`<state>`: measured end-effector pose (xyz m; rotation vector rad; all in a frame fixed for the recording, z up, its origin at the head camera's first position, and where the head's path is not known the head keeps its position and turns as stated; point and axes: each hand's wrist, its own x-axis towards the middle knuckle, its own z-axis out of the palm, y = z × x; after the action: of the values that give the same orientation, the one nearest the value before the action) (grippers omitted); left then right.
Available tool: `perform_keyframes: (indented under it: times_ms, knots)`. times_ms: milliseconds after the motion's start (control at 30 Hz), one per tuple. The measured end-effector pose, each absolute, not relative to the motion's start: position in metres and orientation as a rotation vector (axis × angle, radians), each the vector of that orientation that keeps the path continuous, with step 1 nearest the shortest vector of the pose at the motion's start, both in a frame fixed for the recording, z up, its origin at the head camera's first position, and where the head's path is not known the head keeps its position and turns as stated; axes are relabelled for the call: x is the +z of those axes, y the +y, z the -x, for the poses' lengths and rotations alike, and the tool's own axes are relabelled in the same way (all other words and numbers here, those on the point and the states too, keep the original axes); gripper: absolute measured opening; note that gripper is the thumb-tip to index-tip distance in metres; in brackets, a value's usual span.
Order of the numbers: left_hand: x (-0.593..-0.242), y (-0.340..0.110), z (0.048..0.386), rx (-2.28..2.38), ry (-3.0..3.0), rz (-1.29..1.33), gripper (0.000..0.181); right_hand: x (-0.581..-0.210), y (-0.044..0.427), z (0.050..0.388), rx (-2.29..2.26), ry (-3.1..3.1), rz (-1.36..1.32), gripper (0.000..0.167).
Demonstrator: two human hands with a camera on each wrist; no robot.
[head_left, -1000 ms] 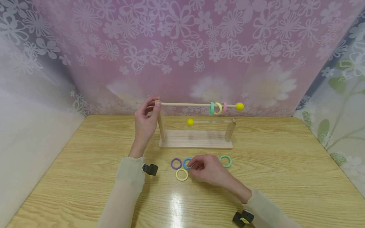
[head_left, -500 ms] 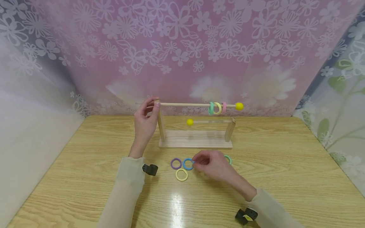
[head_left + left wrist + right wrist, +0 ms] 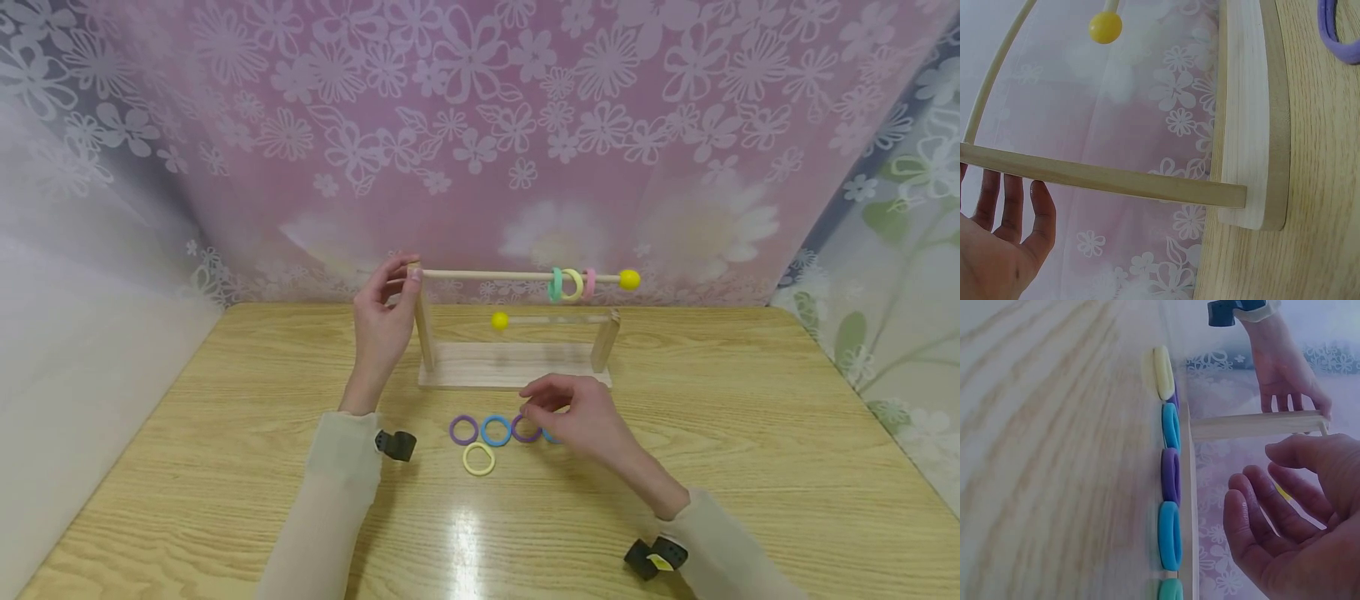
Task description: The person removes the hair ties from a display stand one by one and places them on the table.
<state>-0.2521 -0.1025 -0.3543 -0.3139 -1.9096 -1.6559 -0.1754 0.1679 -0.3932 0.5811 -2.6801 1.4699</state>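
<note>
Nearest the person, on the wooden tabletop (image 3: pixel 225 500), a yellow ring (image 3: pixel 478 474) lies flat, just in front of a row: a purple ring (image 3: pixel 452 431), a blue ring (image 3: pixel 496 445), a second purple ring (image 3: pixel 527 441), a second blue ring (image 3: pixel 1165 536) and, at the right end, a green ring (image 3: pixel 1167 589) that only the right wrist view shows. Above that end hovers the right hand (image 3: pixel 581 408), thumb and fingers bent and apart, nothing between them. Rings this close seem to call for a narrow pinch on one rim and a lift straight up; a sideways drag would likely shove the neighbours.

Beyond the row lies the wooden base (image 3: pixel 517 372), whose right post (image 3: pixel 605 343) carries a lower bar (image 3: pixel 558 320) ending in a yellow ball (image 3: pixel 500 320). At its other end rises the taller left post (image 3: pixel 425 333), its top clamped between the left hand's (image 3: pixel 382 321) thumb and fingers. That grip looks meant as steadying; a light, even hold should do, since pulling could tip the frame. From there the upper bar (image 3: pixel 487 274) runs right to a second yellow ball (image 3: pixel 630 280), near which hang a mint ring (image 3: pixel 556 285), a pale yellow ring (image 3: pixel 579 285) and a pink ring (image 3: pixel 590 284). Farthest back hangs a floral curtain (image 3: pixel 480 125).
</note>
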Motion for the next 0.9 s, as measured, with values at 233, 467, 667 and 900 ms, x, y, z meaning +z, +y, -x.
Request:
perform_keyframes:
  times_ms: [233, 467, 667, 900]
  knots:
    - [-0.354, -0.103, 0.252, -1.658, -1.917, 0.313, 0.027, -0.387, 0.174, 0.178, 1.501, -2.565, -0.489, 0.014]
    - [-0.353, -0.102, 0.252, -1.668, -1.922, 0.301, 0.027, -0.380, 0.179, 0.180, 1.523, -2.506, -0.443, 0.017]
    - [-0.353, -0.102, 0.252, -1.668, -1.922, 0.296, 0.027, -0.375, 0.183, 0.182, 1.540, -2.459, -0.388, 0.019]
    - [-0.353, -0.102, 0.252, -1.669, -1.917, 0.300, 0.028, -0.370, 0.186, 0.185, 1.566, -2.374, -0.285, 0.018]
